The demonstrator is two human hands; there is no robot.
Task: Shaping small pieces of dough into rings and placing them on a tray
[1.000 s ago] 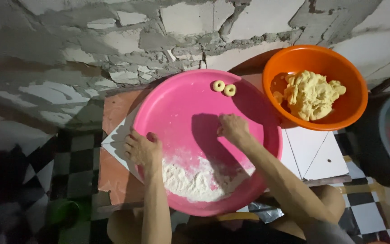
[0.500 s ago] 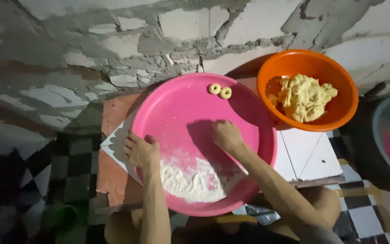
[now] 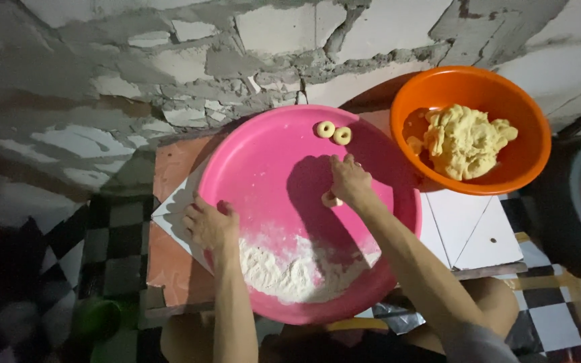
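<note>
One round pink tray (image 3: 263, 168) on a low tiled stand, seen from above. No package, label or sign anywhere in view.

Right hand (image 3: 350, 181) near tray centre, fingers curled down over one small piece of pale dough (image 3: 331, 199), which shows at the hand's 7 o'clock edge, pinched under the fingertips against the tray floor. Piece mostly covered; its shape and long axis cannot be read.

Left hand (image 3: 210, 225) at the tray's 9 o'clock rim, fingers bent over the edge and gripping it, thumb on the inner side.

Two finished dough rings (image 3: 333, 132) at the tray's 12 o'clock, lying flat, holes facing up, side by side and touching or nearly so; the pair lines up roughly along 10 to 4 o'clock. They sit near the right hand, at its 12 o'clock, apart from it.

One patch of white flour (image 3: 297, 272) at the tray's 6 o'clock, loose and uneven, running from just beside the left wrist to under the right forearm.

One orange bowl (image 3: 411, 101) at the tray's 2 o'clock, rim touching or just beside the tray, holding one lump of yellow dough (image 3: 465, 138), ragged, heaped toward the bowl's far side.

One dark basin (image 3: 573, 228) with a pink inside at the 3 o'clock frame edge, partly cut off.

Rough block wall (image 3: 169, 67) at 12 o'clock; black-and-white checkered floor (image 3: 115, 249) at 8 o'clock.
</note>
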